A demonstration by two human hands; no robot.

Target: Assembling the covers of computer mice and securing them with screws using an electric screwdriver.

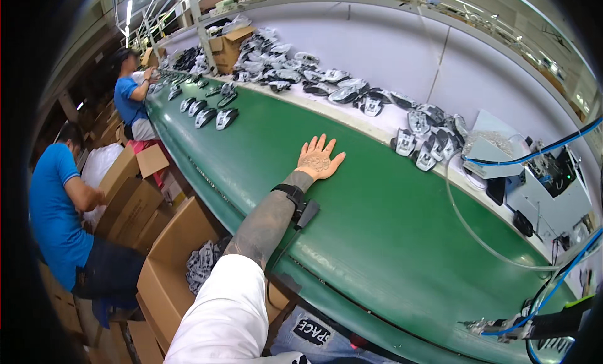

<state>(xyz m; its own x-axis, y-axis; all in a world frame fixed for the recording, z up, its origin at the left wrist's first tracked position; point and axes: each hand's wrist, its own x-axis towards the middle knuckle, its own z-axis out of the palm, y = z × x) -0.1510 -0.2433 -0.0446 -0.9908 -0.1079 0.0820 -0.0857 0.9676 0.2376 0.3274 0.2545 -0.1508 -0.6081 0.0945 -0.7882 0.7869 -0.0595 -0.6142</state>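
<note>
As the left grip point(318, 163) spreads wide over the desk point(389, 201), right grip unseen, handling seems idle; mouse shells point(205, 117) require reaching left.

A long bench point(402, 238) with a smooth green top runs from the far left to the lower right, and four black-and-grey mouse-shaped shells point(205, 118) lie in a loose row on its far left part, with more dark parts point(227, 100) scattered near them. Along its back edge a white ledge point(365, 126) carries similar pieces point(348, 91), heaped at the left and clustered again toward the right.
</note>
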